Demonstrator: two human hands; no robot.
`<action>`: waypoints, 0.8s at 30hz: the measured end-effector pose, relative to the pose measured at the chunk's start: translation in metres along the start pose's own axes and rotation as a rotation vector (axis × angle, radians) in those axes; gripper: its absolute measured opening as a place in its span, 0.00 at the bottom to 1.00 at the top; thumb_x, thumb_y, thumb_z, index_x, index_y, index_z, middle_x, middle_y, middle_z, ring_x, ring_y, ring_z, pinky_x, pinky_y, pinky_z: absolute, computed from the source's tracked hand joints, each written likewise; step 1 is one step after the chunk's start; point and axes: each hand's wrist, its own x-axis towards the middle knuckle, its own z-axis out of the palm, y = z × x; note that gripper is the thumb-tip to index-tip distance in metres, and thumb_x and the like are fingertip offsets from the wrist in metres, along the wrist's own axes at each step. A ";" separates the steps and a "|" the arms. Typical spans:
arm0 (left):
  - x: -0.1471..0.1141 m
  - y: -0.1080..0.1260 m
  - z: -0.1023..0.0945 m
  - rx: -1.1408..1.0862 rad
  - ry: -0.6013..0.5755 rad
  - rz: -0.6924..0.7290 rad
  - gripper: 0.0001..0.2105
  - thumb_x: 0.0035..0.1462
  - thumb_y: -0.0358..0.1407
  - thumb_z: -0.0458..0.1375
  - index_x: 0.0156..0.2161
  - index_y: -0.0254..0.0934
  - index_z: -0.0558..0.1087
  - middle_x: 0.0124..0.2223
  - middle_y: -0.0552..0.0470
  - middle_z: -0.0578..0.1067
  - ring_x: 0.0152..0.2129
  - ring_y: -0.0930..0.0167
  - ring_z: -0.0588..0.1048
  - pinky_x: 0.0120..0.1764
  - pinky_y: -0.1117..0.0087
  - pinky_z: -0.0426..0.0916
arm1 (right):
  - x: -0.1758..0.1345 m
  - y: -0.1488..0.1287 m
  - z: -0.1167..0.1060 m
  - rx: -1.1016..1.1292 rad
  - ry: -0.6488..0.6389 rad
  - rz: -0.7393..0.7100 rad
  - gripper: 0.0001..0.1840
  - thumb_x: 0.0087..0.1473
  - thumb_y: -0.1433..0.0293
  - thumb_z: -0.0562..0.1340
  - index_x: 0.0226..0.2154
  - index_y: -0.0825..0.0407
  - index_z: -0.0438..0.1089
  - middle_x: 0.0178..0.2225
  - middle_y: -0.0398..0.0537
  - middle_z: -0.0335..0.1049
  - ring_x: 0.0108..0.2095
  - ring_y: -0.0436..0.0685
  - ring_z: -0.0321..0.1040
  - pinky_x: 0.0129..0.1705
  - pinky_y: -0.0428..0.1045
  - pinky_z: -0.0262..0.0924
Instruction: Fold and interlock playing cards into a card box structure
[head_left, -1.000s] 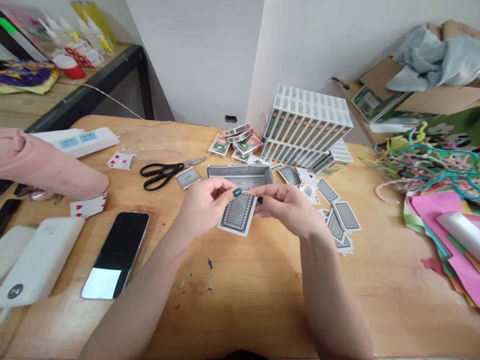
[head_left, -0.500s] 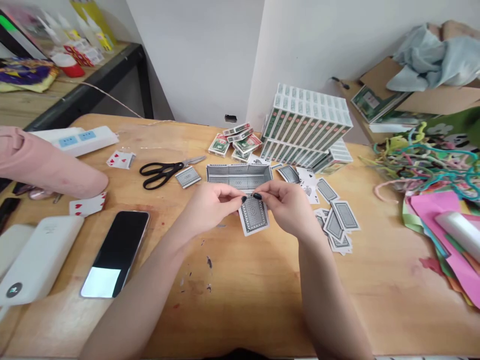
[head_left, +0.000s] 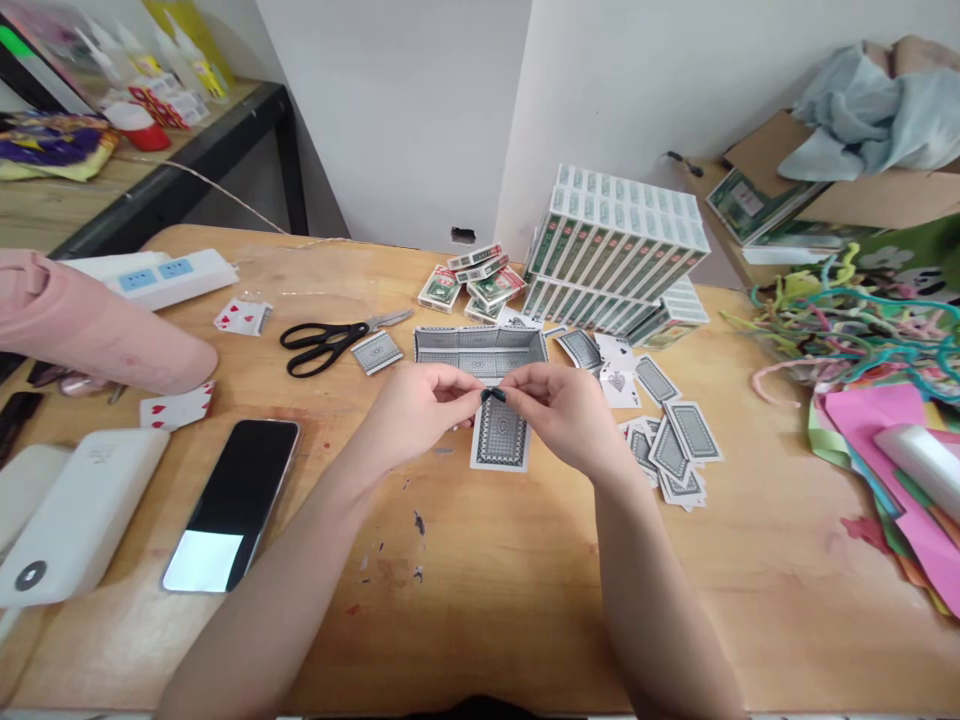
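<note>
The left hand (head_left: 430,402) and right hand (head_left: 559,404) pinch the card (head_left: 501,442) in their fingers, between near and far edges of the counter (head_left: 510,580), where even pressure should keep any crease square.

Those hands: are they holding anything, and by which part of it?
The left hand and right hand pinch a grey-backed playing card near its far end.

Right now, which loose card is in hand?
The patterned-back card pinched by the left hand and right hand; the other visible loose cards lie on the table.
</note>
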 end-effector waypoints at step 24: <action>0.001 -0.002 0.011 0.229 0.271 0.176 0.04 0.55 0.33 0.52 0.29 0.36 0.65 0.27 0.54 0.70 0.25 0.73 0.69 0.28 0.72 0.63 | 0.007 0.011 -0.004 0.393 -0.054 0.116 0.07 0.48 0.66 0.65 0.28 0.54 0.72 0.24 0.45 0.74 0.25 0.52 0.73 0.33 0.50 0.72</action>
